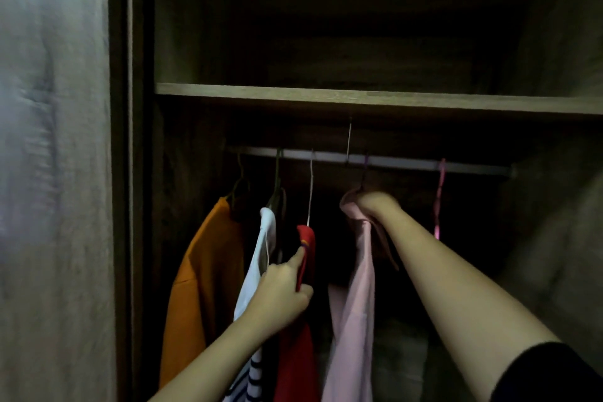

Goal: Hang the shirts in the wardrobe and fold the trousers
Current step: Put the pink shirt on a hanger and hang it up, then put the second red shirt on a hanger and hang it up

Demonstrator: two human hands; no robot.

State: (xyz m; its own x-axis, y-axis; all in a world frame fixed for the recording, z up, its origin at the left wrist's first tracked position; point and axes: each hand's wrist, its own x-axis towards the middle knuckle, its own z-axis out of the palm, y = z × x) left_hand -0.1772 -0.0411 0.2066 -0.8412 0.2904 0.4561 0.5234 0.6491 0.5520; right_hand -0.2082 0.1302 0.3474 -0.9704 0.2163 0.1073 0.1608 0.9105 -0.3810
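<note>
Inside a dark wardrobe a pale rail (408, 164) runs under a wooden shelf (359, 98). An orange shirt (199, 277), a white striped shirt (257, 271) and a red shirt (298, 352) hang at the left. My left hand (284, 294) pinches the red shirt's edge near its shoulder. My right hand (375, 204) is closed on the collar of a pink shirt (354, 320), up where its hanger hook meets the rail. An empty pink hanger (439, 202) hangs further right.
The wardrobe's door or side panel (55, 173) fills the left of the view. The compartment above the shelf is dark. The wardrobe's right wall (554, 238) stands beyond the pink hanger.
</note>
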